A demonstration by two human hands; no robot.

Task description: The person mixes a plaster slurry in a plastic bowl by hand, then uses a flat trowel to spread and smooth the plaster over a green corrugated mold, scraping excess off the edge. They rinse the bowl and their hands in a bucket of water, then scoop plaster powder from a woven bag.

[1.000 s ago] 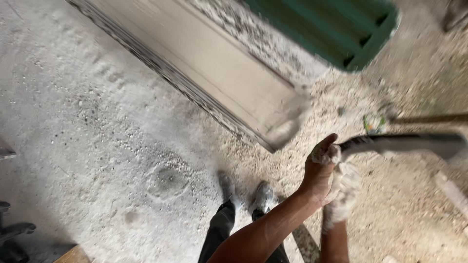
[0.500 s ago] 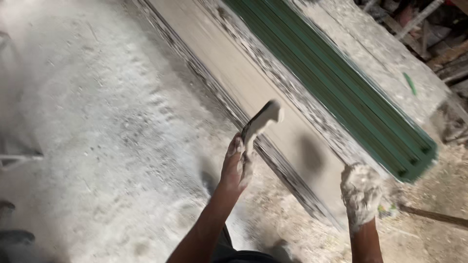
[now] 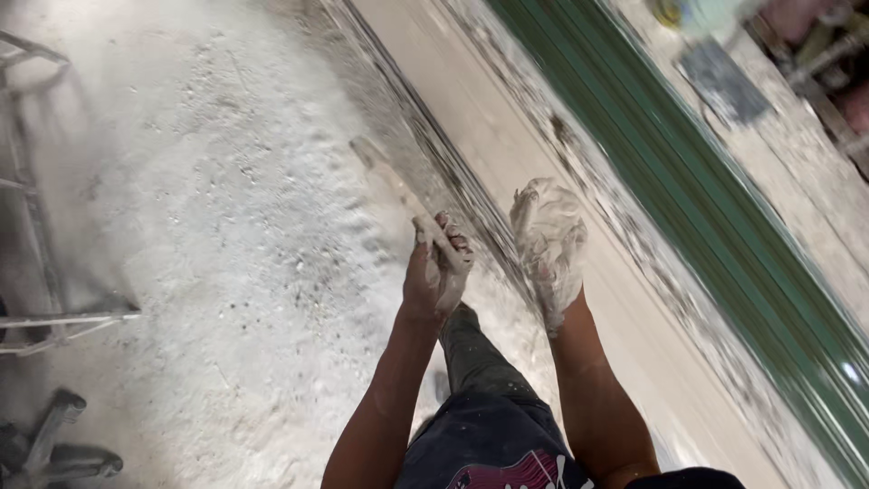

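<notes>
The left hand point(image 3: 437, 270) is closed around the handle of a flat-bladed tool point(image 3: 391, 186), most likely a plastering trowel or scraper, though motion blur makes the exact kind hard to tell. The blade reaches up and away from the fist, over the pale floor point(image 3: 226, 226) and just beside the dark edge of a long board point(image 3: 507, 136). The fingers point(image 3: 453, 243) wrap over the handle and are smeared with whitish plaster.

The right hand point(image 3: 547, 240) hangs near the left, apart from the tool, and is thickly coated in white plaster. It holds nothing that can be seen; the fingers look loosely curled, but the coating and blur keep me from telling whether it is open or closed. It sits over the near edge of the board.

Below the hands, a leg in dark, spattered trousers point(image 3: 480, 398) steps forward on the floor. The board is beige and runs diagonally from the top centre to the lower right, with crusted plaster along both edges. Beyond it lies a green corrugated sheet point(image 3: 706, 226), parallel to the board. The floor is rough and dusted white. At the far left stands a metal frame point(image 3: 36, 181), and a dark tool or stand point(image 3: 54, 448) lies in the lower left corner.
</notes>
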